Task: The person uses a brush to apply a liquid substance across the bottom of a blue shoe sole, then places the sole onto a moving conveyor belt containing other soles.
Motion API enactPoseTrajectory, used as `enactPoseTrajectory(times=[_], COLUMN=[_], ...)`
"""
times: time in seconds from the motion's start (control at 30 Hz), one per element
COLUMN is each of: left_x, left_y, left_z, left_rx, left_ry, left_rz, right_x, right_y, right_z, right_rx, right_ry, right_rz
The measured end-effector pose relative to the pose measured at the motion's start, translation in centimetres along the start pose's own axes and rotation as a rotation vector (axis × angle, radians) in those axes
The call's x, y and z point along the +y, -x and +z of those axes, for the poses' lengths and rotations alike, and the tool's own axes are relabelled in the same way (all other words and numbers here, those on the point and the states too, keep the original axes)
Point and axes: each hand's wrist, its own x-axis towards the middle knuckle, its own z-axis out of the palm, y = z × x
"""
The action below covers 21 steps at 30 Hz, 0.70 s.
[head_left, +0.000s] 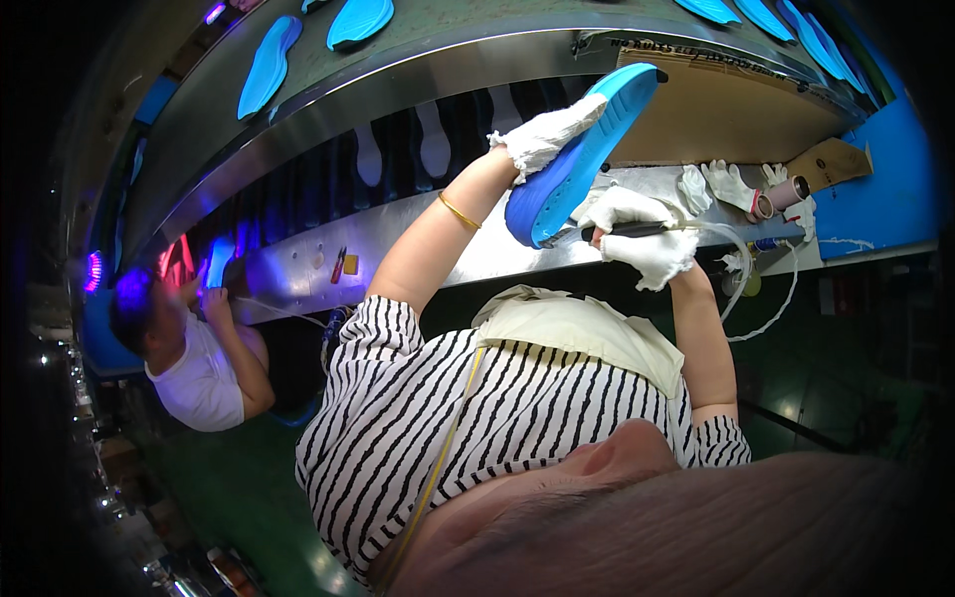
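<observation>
A blue shoe sole (619, 117) is held up at a slant over the metal bench, its thicker end low and its dark-tipped end high. My left hand (557, 134), in a white knit glove, is closed around the sole's left edge. My right hand (647, 249), gloved as well, grips a slim dark-handled tool (637, 229) with a white cord (738, 249) running off to the right. Its tip points left, close to the sole's lower end; whether they touch I cannot tell. Part of the handle is hidden by my fingers.
Beyond the bench (418, 239) runs a conveyor belt (497, 22) carrying several blue soles (269, 68). White gloves (729, 184), a tape roll (786, 194) and cardboard (716, 114) lie at the right. Red-handled pliers (338, 265) lie left. A co-worker (204, 363) sits at the far left.
</observation>
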Motion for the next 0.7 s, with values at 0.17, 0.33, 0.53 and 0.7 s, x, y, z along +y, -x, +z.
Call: enactPoseTrajectory(times=[0.17, 0.33, 0.53, 0.7], left_x=[-3.2, -3.7, -0.8, 0.8], left_y=[-2.9, -3.8, -0.6, 1.3], left_z=[-2.1, -2.2, -0.6, -1.7], left_rx=[-0.100, -0.117, 0.019, -0.050], left_ry=[-0.037, -0.036, -0.096, 0.263], left_rz=[0.115, -0.029, -0.003, 0.191], right_x=[0.0, -0.5, -0.4, -1.1], right_y=[-0.5, 0.0, -0.2, 0.9], right_z=[0.5, -1.0, -2.2, -3.9], right_rx=[0.141, 0.088, 0.122, 0.116], right_ry=[0.070, 0.060, 0.149, 0.067], right_rz=[-0.030, -0.121, -0.176, -0.134])
